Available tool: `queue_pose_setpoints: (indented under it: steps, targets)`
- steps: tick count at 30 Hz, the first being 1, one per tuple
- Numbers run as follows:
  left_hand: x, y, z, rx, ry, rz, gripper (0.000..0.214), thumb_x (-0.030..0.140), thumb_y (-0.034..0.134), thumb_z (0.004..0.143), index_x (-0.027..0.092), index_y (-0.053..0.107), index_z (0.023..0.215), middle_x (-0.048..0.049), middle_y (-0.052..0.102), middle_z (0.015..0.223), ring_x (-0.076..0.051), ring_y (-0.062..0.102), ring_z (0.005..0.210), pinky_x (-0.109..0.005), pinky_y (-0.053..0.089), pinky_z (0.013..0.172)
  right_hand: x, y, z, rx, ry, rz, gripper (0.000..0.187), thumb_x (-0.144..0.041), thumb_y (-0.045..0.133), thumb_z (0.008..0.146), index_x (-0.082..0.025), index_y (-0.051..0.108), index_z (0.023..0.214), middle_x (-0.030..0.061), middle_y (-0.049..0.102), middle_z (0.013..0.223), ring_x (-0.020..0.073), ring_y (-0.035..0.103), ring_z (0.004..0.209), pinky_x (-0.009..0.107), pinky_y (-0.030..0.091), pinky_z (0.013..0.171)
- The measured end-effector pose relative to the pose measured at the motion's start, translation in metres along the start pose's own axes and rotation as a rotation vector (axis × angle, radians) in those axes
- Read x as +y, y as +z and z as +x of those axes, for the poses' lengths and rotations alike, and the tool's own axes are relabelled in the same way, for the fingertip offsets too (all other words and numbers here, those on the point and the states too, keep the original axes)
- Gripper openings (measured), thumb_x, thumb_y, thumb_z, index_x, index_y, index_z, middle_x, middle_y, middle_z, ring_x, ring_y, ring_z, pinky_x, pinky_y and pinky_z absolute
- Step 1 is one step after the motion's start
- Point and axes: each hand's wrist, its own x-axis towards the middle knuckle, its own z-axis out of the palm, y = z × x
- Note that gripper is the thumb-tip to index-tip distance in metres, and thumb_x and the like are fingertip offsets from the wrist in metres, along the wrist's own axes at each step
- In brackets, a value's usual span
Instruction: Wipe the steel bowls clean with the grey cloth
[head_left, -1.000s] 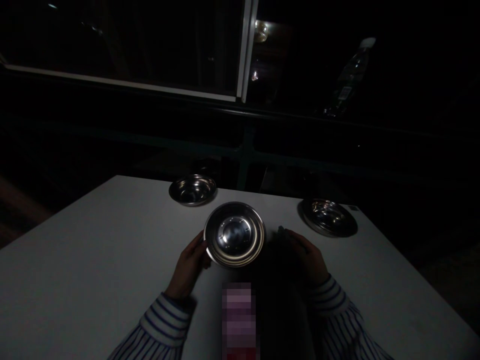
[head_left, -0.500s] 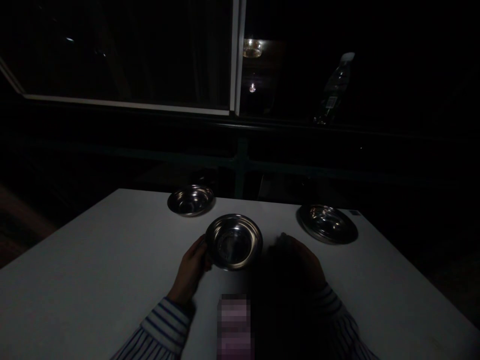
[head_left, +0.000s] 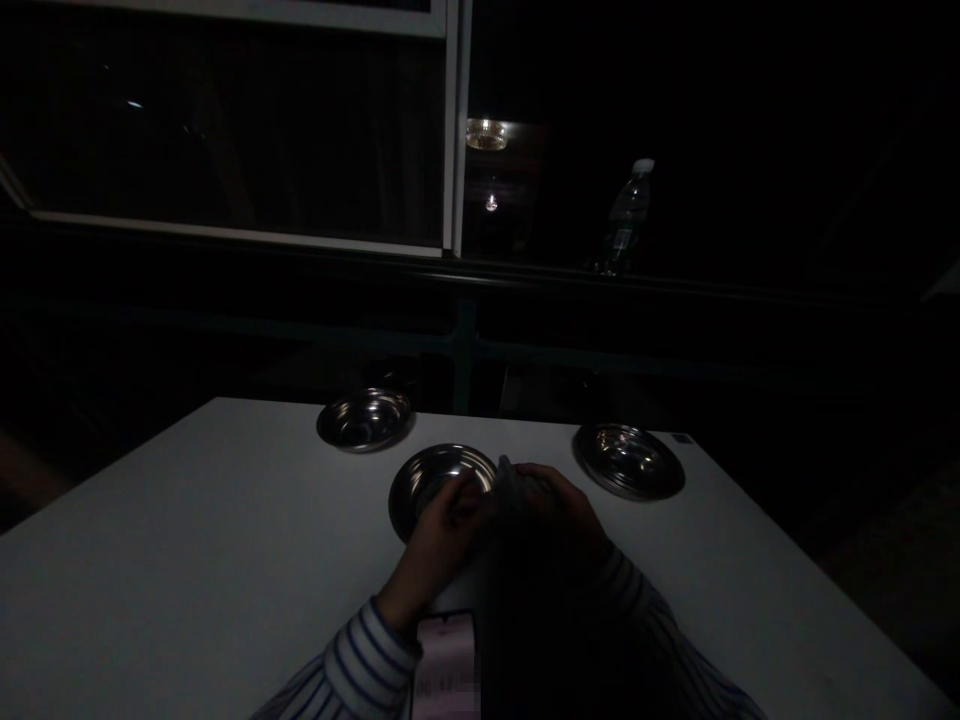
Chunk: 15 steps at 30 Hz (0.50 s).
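A shiny metal bowl [head_left: 409, 490] rests on the white table, partly covered by my left hand [head_left: 442, 525]. The fingers of that hand are curled together over the bowl's right side, against a crumpled greyish, cloth-like thing [head_left: 510, 487]; what they pinch is too dark to make out. My right hand [head_left: 559, 505] is closed round the greyish thing from the right, just beside the bowl's rim. Deep shadow hides most of this hand's lower part.
A second metal bowl [head_left: 365, 420] stands at the table's back left, and a wider metal dish [head_left: 630, 462] at the back right. A lit phone [head_left: 446, 665] lies near my left sleeve. Behind the white table [head_left: 225, 520] are a window frame [head_left: 453, 130] and a clear bottle [head_left: 628, 218].
My left hand has let go of the middle bowl's rim and moved right to the greyish thing. My right hand has come left towards it. The view has tilted up slightly.
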Motion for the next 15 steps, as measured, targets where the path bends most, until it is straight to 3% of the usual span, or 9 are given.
queue_pose_setpoints:
  steps: [2, 5, 10, 15]
  targets:
    - [0.003, 0.011, 0.006, -0.090, -0.014, -0.100, 0.053, 0.029, 0.068, 0.065, 0.015, 0.055, 0.114, -0.0095, 0.066, 0.104, -0.021, 0.062, 0.091, -0.032, 0.047, 0.078, -0.009, 0.001, 0.005, -0.075, -0.027, 0.038, 0.031, -0.036, 0.053, 0.075, -0.019, 0.062, 0.099, 0.0077, 0.068, 0.101, 0.0209, 0.063, 0.096, 0.034, 0.051, 0.083]
    - [0.014, 0.020, 0.012, -0.121, 0.012, -0.162, 0.040, 0.029, 0.068, 0.066, 0.013, 0.061, 0.102, -0.0075, 0.069, 0.090, -0.019, 0.063, 0.085, -0.029, 0.047, 0.078, -0.014, -0.001, 0.012, -0.117, -0.074, 0.065, 0.034, -0.035, 0.051, 0.079, -0.019, 0.060, 0.107, 0.0080, 0.062, 0.113, 0.0210, 0.056, 0.109, 0.036, 0.044, 0.094]
    - [0.033, 0.024, 0.021, 0.083, 0.082, -0.141, 0.029, 0.033, 0.070, 0.063, 0.014, 0.063, 0.083, -0.0021, 0.065, 0.075, -0.015, 0.059, 0.071, -0.024, 0.045, 0.065, -0.013, -0.016, 0.022, -0.172, -0.105, -0.012, 0.044, -0.037, 0.054, 0.078, -0.018, 0.054, 0.117, 0.0085, 0.059, 0.119, 0.0214, 0.055, 0.110, 0.034, 0.046, 0.092]
    - [0.038, 0.026, 0.032, 0.128, 0.128, -0.148, 0.026, 0.039, 0.067, 0.065, 0.015, 0.057, 0.072, 0.0027, 0.057, 0.064, -0.010, 0.053, 0.060, -0.021, 0.041, 0.058, -0.016, -0.036, 0.028, -0.100, -0.092, -0.182, 0.037, -0.034, 0.054, 0.077, -0.014, 0.060, 0.107, 0.0088, 0.065, 0.107, 0.0206, 0.060, 0.100, 0.033, 0.048, 0.087]
